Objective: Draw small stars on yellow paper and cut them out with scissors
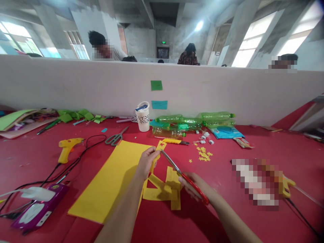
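Note:
My left hand (147, 162) pinches a narrow yellow paper strip (161, 145) that has a star outline near its upper end. In my right hand (193, 185) is a pair of red-handled scissors (193, 184), with the blade tips beside the strip and my left fingertips. Whether the blades touch the paper I cannot tell. Below them lie several yellow paper strips (160, 194), crossing one another. A large yellow sheet (113, 179) lies under my left forearm. Small yellow stars (204, 155) are scattered to the right of the blades.
Behind my hands are a yellow utility knife (174, 141), green plastic bottles (187, 119) and a white cup (143, 118). Grey scissors (116, 136), a yellow glue gun (67, 148) with cable and a purple power strip (42, 207) lie left. Another glue gun (287, 186) lies right. A white partition (101, 81) stands behind.

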`<state>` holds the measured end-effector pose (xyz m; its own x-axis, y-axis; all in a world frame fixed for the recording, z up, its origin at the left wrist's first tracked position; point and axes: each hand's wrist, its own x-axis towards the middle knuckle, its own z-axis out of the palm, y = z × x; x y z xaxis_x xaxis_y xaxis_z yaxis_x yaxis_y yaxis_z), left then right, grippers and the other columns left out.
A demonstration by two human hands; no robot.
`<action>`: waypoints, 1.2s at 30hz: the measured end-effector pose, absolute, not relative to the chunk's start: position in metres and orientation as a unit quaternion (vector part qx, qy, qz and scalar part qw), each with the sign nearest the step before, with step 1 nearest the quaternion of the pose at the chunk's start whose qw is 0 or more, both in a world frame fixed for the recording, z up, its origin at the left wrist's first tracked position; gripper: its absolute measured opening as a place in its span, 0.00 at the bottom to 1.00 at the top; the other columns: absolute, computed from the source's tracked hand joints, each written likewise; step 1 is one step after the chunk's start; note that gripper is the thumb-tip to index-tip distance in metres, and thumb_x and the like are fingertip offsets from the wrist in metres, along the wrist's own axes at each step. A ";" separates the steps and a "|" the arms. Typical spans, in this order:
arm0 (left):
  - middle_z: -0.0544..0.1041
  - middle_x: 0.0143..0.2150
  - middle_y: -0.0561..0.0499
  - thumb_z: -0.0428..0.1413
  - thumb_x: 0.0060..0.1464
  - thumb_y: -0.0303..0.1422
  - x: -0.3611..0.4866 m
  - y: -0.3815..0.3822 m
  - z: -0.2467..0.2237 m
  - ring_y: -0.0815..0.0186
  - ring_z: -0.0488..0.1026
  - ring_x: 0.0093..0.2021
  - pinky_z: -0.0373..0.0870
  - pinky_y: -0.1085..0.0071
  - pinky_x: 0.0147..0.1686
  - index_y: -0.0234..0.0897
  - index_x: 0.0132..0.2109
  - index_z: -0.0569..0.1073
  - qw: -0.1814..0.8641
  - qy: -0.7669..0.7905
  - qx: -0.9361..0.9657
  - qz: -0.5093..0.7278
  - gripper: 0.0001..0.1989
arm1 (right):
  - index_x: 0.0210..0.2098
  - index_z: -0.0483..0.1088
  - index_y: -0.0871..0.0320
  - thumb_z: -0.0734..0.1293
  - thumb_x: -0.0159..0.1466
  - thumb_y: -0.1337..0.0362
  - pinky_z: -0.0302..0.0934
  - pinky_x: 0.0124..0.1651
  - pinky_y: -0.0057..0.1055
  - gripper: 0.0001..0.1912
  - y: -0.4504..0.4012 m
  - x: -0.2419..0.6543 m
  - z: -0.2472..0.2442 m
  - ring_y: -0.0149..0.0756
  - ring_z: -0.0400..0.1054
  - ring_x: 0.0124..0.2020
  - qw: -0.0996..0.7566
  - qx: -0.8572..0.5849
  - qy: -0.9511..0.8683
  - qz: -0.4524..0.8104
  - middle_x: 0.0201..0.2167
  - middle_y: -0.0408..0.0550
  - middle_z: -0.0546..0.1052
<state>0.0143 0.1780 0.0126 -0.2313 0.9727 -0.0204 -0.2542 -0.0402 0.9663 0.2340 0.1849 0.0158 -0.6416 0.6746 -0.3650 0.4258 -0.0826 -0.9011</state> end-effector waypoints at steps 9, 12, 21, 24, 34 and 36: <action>0.59 0.22 0.59 0.57 0.48 0.37 0.016 0.177 0.015 0.77 0.58 0.17 0.58 0.82 0.15 0.36 0.29 0.66 0.493 0.474 0.369 0.630 0.10 | 0.26 0.56 0.57 0.63 0.59 0.51 0.45 0.13 0.19 0.17 0.186 0.238 0.013 0.21 0.51 0.11 0.096 -0.393 -0.676 0.616 0.13 0.34 0.58; 0.59 0.21 0.59 0.58 0.47 0.37 0.016 0.177 0.015 0.77 0.58 0.17 0.58 0.82 0.15 0.35 0.29 0.67 0.493 0.473 0.371 0.629 0.10 | 0.26 0.56 0.57 0.63 0.59 0.51 0.45 0.13 0.19 0.17 0.185 0.238 0.013 0.21 0.51 0.11 0.100 -0.390 -0.677 0.615 0.13 0.34 0.57; 0.60 0.21 0.59 0.59 0.45 0.38 0.016 0.177 0.016 0.78 0.58 0.17 0.57 0.81 0.15 0.35 0.28 0.67 0.498 0.486 0.361 0.622 0.11 | 0.26 0.58 0.57 0.62 0.59 0.47 0.47 0.12 0.19 0.19 0.187 0.237 0.018 0.22 0.51 0.10 0.081 -0.400 -0.665 0.626 0.12 0.34 0.58; 0.60 0.22 0.59 0.59 0.45 0.37 0.014 0.177 0.015 0.78 0.57 0.17 0.57 0.81 0.15 0.35 0.27 0.67 0.499 0.485 0.365 0.618 0.11 | 0.27 0.58 0.57 0.62 0.59 0.47 0.47 0.11 0.19 0.19 0.187 0.239 0.017 0.21 0.51 0.09 0.086 -0.407 -0.661 0.624 0.13 0.34 0.58; 0.63 0.25 0.57 0.59 0.45 0.36 0.010 0.176 0.015 0.77 0.56 0.19 0.58 0.81 0.15 0.35 0.27 0.67 0.511 0.488 0.370 0.603 0.10 | 0.28 0.60 0.58 0.60 0.60 0.47 0.48 0.11 0.19 0.20 0.189 0.244 0.023 0.21 0.52 0.09 0.066 -0.415 -0.678 0.603 0.13 0.35 0.59; 0.63 0.24 0.56 0.59 0.45 0.36 0.009 0.176 0.016 0.76 0.56 0.19 0.57 0.81 0.15 0.35 0.26 0.66 0.511 0.486 0.375 0.602 0.11 | 0.27 0.60 0.58 0.61 0.59 0.47 0.48 0.12 0.19 0.19 0.189 0.244 0.025 0.21 0.52 0.10 0.063 -0.412 -0.680 0.603 0.13 0.34 0.59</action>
